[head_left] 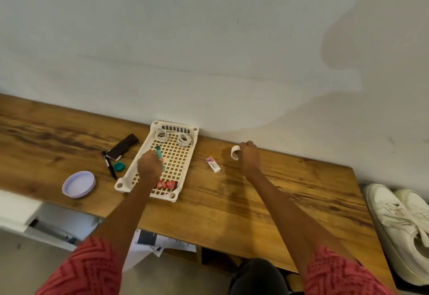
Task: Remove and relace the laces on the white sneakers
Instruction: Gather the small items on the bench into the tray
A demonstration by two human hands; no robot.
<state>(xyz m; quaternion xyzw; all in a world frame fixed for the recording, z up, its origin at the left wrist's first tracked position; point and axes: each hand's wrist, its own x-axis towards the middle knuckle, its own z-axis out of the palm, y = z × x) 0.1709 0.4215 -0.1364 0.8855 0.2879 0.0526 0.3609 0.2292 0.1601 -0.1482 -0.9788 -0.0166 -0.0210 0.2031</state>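
Wooden desk against a pale wall: sneakers lie beyond its right end, toes away, nearer the right hand gripping tape; left hand pinches a teal pen.

The person wears short coral-red knitted sleeves with a darker zigzag pattern, both forearms bare below them, and dark trousers on the lap.

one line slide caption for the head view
Left hand holds a teal pen over the tray, right hand grips tape roll; white sneakers untouched.
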